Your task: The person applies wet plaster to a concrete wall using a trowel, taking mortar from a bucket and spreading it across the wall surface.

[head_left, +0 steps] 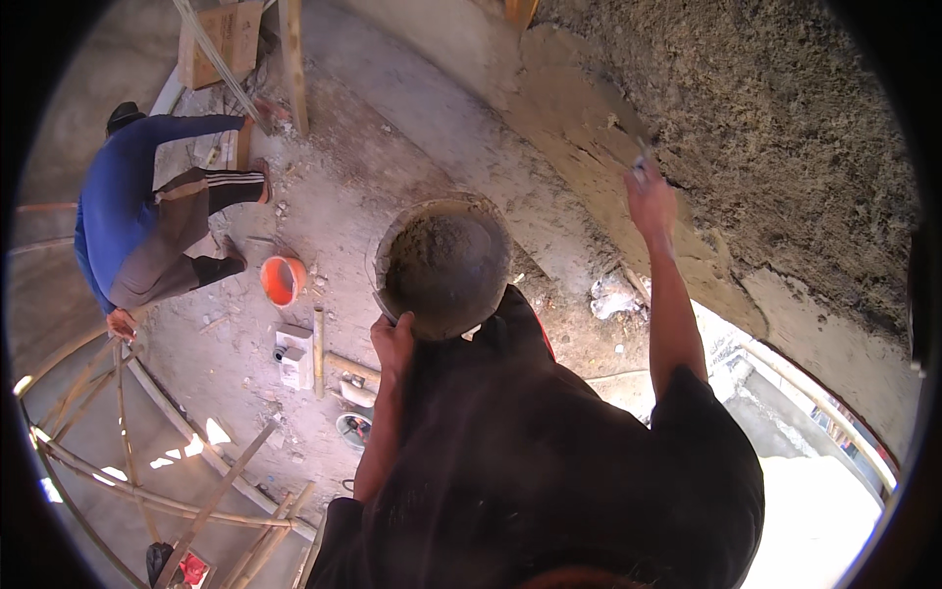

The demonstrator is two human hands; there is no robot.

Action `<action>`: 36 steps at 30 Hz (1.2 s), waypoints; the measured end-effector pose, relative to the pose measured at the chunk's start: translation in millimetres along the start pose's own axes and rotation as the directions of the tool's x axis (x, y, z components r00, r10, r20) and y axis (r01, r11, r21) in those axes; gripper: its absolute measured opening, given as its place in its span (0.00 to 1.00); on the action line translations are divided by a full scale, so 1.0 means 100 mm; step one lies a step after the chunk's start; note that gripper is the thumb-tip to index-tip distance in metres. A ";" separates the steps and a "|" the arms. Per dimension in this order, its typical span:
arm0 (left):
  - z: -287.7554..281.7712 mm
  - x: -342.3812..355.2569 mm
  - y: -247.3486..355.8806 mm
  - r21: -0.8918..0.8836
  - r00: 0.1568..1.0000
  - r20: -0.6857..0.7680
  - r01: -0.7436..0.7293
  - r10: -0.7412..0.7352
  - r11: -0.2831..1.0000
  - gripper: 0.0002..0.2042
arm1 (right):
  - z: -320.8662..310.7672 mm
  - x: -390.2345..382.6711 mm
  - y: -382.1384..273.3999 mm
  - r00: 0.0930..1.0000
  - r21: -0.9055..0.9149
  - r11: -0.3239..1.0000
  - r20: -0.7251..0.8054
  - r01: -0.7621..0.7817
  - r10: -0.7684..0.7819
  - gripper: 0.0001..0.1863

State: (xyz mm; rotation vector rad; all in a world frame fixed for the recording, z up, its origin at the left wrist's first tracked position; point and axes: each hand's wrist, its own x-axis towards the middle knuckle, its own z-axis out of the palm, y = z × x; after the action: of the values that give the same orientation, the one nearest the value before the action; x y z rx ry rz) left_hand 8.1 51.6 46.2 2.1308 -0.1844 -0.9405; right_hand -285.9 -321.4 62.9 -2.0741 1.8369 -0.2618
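My left hand (393,344) grips the near rim of a round, dark bucket (453,280), its thumb over the edge. Wet grey mortar (422,240) clings to one side inside it. Stretched out to the right, my right hand (652,201) is closed round a trowel (640,162) at the wall; its blade is blurred and hard to make out. Smooth wet plaster (579,108) covers a band of wall beside that hand. Beyond it, the wall (765,128) is rough and dark.
At the left a person in a blue top (123,196) bends over. An orange bucket (283,281), a pale bucket (353,428) and bamboo pieces (318,351) are on the dusty floor. Bamboo scaffolding (211,510) stands at lower left; a cardboard box (221,44) is farther back.
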 end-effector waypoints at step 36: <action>0.01 -0.10 0.05 -0.240 0.999 -0.011 0.027 -0.031 0.971 0.08 | 0.91 -1.60 -1.05 0.533 0.194 0.844 0.699 0.501 -0.477 0.16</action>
State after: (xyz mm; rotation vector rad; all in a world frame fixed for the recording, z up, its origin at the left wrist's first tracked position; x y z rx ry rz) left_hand 1.6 51.8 54.5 1.9215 -0.0300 -0.9150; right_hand -178.4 -140.8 34.9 -2.2072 0.7543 0.4307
